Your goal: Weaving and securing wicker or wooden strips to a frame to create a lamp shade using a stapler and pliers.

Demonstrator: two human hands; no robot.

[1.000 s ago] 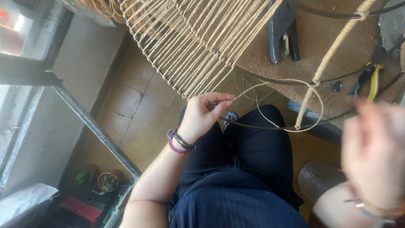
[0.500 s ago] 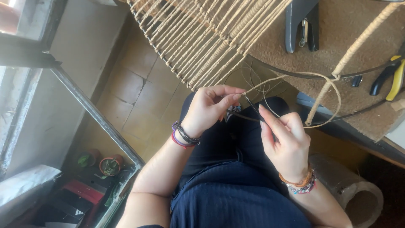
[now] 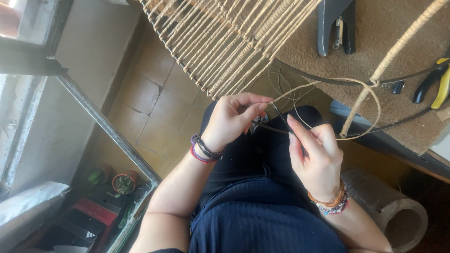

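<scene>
My left hand (image 3: 234,119) pinches a thin tan cord (image 3: 323,84) between thumb and fingers, just above my lap. My right hand (image 3: 315,157) is close beside it, fingers closed on a thin dark tool or strand (image 3: 279,114) that crosses toward the left fingertips. The cord loops to the right and is knotted on a cord-wrapped rod (image 3: 393,49). A woven frame of many tan cords (image 3: 225,42) hangs above the left hand. Both wrists wear bracelets.
A brown felt-topped table (image 3: 389,23) carries a dark stapler-like tool (image 3: 335,26) and yellow-handled pliers (image 3: 433,84). A cardboard tube (image 3: 389,208) lies at the lower right. Potted plants (image 3: 115,180) and a red box (image 3: 96,213) sit on the tiled floor beside a glass panel.
My right hand came in from the far right to meet the left over my lap, then closed on the thin strand. The view shifted slightly; the left hand kept its pinch.
</scene>
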